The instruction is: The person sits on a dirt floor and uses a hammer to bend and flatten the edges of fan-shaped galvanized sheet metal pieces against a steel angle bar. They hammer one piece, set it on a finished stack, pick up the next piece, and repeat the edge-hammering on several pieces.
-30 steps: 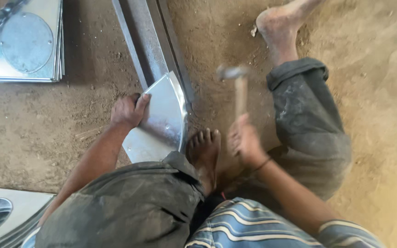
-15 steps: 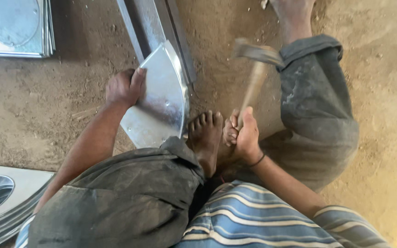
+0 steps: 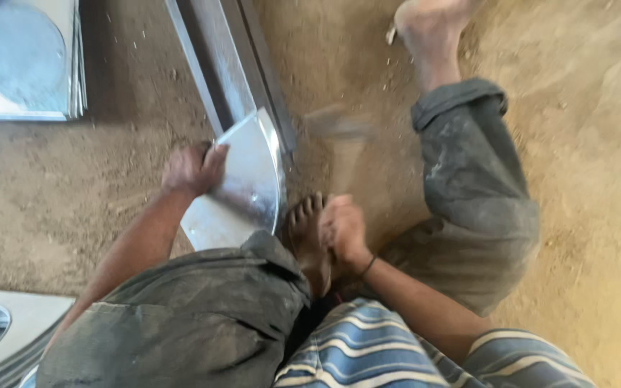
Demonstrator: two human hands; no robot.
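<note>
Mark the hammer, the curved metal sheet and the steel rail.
hammer (image 3: 339,128), head view, on the motion-blurred head above the right hand (image 3: 343,228).
curved metal sheet (image 3: 247,176), head view, on its shiny face beside the left hand (image 3: 192,169).
steel rail (image 3: 224,61), head view, on its upper flat length.

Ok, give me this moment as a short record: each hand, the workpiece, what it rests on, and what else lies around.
left hand: grips the left edge of the curved metal sheet
right hand: closed on a hammer, which is blurred
sheet: shiny, tilted, its upper edge against the long metal rail
foot: bare, beside the sheet's lower right edge
ground: sandy dirt
nearby: stack of metal sheets at upper left, more sheets at lower left
</note>
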